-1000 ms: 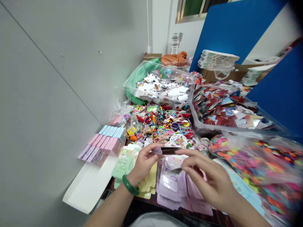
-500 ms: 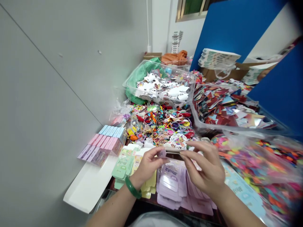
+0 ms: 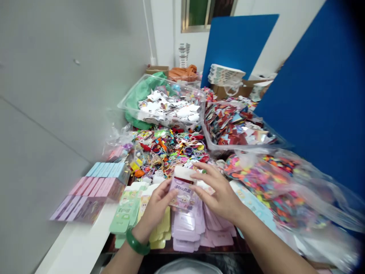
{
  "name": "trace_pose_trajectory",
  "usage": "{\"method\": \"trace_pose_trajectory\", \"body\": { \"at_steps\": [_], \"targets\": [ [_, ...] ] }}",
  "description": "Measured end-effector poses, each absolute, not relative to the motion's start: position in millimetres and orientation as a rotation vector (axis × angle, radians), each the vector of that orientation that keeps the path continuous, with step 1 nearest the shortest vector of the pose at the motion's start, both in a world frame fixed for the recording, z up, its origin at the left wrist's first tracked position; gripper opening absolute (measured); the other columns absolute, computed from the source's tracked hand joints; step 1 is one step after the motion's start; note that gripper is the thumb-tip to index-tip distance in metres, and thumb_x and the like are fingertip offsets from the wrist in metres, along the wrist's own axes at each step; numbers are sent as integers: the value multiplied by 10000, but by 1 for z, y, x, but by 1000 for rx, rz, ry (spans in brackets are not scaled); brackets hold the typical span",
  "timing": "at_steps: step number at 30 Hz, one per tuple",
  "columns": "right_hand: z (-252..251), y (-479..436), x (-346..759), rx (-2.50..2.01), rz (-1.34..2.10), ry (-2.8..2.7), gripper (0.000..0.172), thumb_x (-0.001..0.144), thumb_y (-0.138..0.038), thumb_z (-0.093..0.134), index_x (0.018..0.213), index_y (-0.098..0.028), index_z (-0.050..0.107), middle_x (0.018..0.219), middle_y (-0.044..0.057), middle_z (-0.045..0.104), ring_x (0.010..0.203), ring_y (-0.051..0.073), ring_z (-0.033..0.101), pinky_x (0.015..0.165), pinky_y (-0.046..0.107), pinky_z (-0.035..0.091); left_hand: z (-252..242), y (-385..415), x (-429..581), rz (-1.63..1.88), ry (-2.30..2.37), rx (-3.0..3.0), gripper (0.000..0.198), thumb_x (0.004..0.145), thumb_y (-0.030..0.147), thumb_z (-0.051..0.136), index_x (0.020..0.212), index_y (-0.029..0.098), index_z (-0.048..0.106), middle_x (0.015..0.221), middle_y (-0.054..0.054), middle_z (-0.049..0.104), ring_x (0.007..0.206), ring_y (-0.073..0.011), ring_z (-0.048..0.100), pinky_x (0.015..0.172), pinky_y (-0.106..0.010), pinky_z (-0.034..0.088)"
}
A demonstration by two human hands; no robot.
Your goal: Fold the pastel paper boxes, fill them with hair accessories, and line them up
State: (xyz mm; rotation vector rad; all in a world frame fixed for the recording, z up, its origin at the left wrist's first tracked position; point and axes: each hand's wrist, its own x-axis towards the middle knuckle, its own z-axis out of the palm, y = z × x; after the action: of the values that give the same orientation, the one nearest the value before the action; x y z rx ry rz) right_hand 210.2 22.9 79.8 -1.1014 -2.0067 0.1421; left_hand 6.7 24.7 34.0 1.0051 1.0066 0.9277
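Observation:
A small purple cardboard box (image 3: 182, 198) with cartoon print is between my hands, its white top flap (image 3: 184, 172) up and a dark slot showing below it. My left hand (image 3: 160, 198) grips the box by its left side, a green bangle (image 3: 137, 241) on the wrist. My right hand (image 3: 218, 192) has its fingertips on the box's upper right edge, by the flap. Below lie stacks of flat purple cartons (image 3: 186, 224), with pink cartons (image 3: 218, 232) to their right. Yellow cartons (image 3: 159, 232) and green cartons (image 3: 125, 213) lie to the left.
Filled boxes (image 3: 97, 190) in blue, pink and purple stand in rows on a white tray (image 3: 74, 243) at left. Behind are a heap of small trinkets (image 3: 171, 148) and clear bins of paper cutouts (image 3: 168, 108) and cards (image 3: 239, 125). A plastic bag (image 3: 273, 190) of colourful pieces lies right.
The box has turned so its printed front faces me and its flap stands up. Both hands still hold it. The camera view has swung to the right.

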Motion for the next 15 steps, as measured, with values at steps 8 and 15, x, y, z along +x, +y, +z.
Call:
{"method": "trace_pose_trajectory", "body": {
  "at_steps": [8,15],
  "targets": [
    [96,63,397,-2541,169,-1403,131,747,-166,587,693,-163,706,760,140,703,805,300,656,661,342,448,28,28,-8,905,1082,867,576,751,461,756,1231,188,592,1075,-84,694,669,-136,609,470,-203,489],
    [61,79,437,-2400,602,-1488,263,615,-307,742,428,-181,606,419,-2,542,452,130,478,464,253,329,30,30,5,868,1043,838,605,718,435,788,1237,189,596,1073,-91,700,609,-121,604,484,-221,494]
  ]
}}
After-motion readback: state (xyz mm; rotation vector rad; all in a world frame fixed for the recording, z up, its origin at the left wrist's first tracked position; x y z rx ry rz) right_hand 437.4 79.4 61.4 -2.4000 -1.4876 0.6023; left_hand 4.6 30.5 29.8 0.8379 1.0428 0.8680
